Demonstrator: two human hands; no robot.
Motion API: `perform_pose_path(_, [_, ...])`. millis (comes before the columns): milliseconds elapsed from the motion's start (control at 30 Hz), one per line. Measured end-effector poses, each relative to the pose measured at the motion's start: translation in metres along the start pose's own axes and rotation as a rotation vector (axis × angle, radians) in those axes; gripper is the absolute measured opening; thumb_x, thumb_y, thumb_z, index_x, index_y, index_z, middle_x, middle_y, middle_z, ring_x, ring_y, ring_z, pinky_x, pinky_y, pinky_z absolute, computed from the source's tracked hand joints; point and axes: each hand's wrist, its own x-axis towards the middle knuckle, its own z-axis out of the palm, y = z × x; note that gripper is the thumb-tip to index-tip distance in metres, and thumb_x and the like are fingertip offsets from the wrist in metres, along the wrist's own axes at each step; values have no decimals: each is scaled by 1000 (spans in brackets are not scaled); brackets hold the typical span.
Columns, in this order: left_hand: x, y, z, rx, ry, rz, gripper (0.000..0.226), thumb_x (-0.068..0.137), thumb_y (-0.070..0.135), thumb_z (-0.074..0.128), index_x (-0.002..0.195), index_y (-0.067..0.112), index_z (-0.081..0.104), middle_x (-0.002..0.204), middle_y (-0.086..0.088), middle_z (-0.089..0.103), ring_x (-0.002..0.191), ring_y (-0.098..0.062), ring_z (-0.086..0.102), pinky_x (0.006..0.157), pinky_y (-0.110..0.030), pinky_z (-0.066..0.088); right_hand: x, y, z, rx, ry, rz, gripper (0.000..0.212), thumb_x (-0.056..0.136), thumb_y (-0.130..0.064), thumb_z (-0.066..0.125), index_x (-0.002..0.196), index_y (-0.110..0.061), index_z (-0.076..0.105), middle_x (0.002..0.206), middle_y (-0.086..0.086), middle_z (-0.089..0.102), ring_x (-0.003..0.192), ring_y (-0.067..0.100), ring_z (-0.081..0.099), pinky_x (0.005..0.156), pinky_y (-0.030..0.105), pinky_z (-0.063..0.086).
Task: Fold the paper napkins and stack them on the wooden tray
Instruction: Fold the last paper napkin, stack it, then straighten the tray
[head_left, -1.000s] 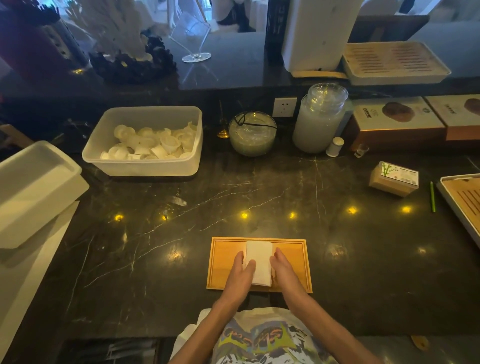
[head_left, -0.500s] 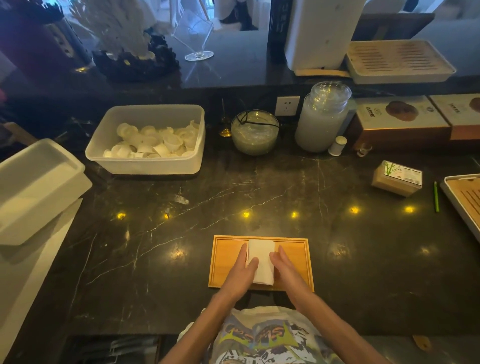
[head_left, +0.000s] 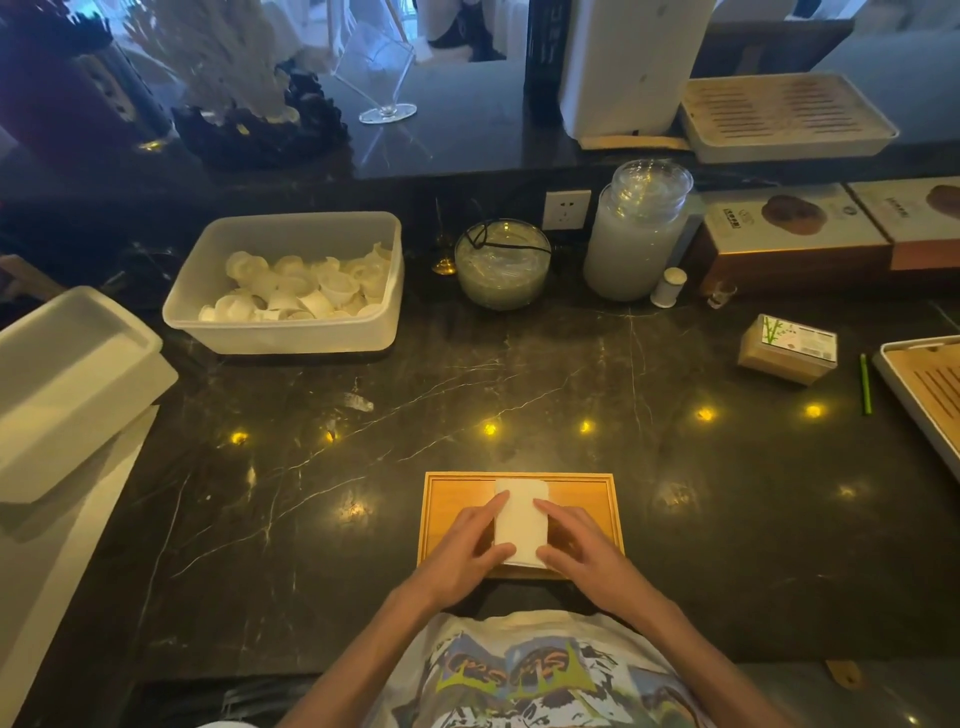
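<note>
A wooden tray (head_left: 587, 499) lies on the dark marble counter close to the near edge. A white folded napkin (head_left: 521, 514) lies lengthwise on the tray's middle, possibly a stack of more than one. My left hand (head_left: 465, 556) lies against its left side, the thumb on its near corner. My right hand (head_left: 584, 553) lies against its right side, fingers extended along the edge. Both hands hold the napkin between them, and they cover the tray's near rim.
A clear plastic tub of small white cups (head_left: 291, 332) stands at the back left, next to a glass bowl (head_left: 503, 265) and a lidded jar (head_left: 636, 234). A small box (head_left: 787, 348), a green pen (head_left: 865, 384) and a slatted tray (head_left: 930, 384) sit right. White lids (head_left: 67, 384) lie left.
Both hands have slid a little outward and forward along the napkin's sides. The napkin has stayed on the tray.
</note>
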Motion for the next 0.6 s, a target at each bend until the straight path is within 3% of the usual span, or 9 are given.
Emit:
perform_pose_path(167, [7,-8,8,-3,-1,-25,68,101,42,55,155,49,14,148,8,37,124,-3,42,94,-10,40,6,3,0,-36,16,16,62,98,-31,61,152,-40,32,144,-8,45,133,8,41,106,23,36])
perform_pose_path(300, [7,-12,9,-12,-7,-33,72,101,41,55,156,50,8,136,18,34,116,3,44,84,-6,42,8,6,1,-37,1,28,63,98,-32,60,152,-45,29,143,-8,45,133,9,40,108,28,36])
perform_pose_path(433, [7,-15,9,-5,-14,-23,76,101,40,57,156,48,5,134,22,31,117,5,42,83,-5,42,10,8,1,-76,-31,42,66,99,-36,58,153,-48,23,143,-6,44,131,9,40,113,34,38])
perform_pose_path(600, [11,-17,9,-1,-13,-13,78,100,38,58,154,51,3,133,17,33,115,-4,46,87,-7,46,12,7,-5,-148,-84,55,73,95,-47,59,153,-53,14,146,-8,40,131,12,37,114,37,36])
